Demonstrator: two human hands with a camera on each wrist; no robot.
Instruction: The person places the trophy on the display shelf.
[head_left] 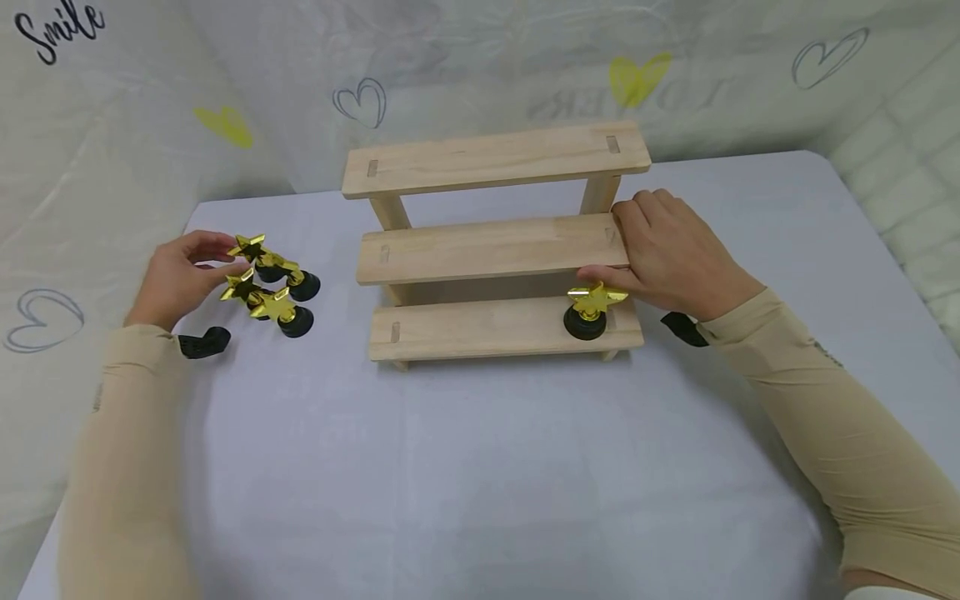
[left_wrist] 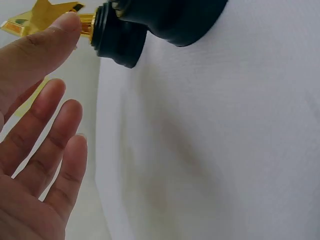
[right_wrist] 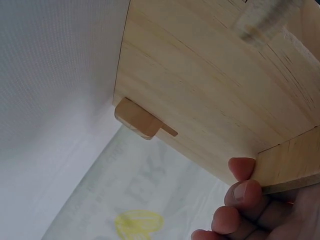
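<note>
Gold star trophy (left_wrist: 102,32) apparently in left hand's (head_left: 178,279) pinch, wooden middle shelf (head_left: 487,248) in right hand's (head_left: 678,250) close grip

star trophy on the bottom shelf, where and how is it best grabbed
I'd grip its round black base, pinching opposite sides, coming from the front left. The trophy stands upright near the right end of the bottom shelf; its star is pointed, and the right hand holds the middle shelf just behind it.
</note>
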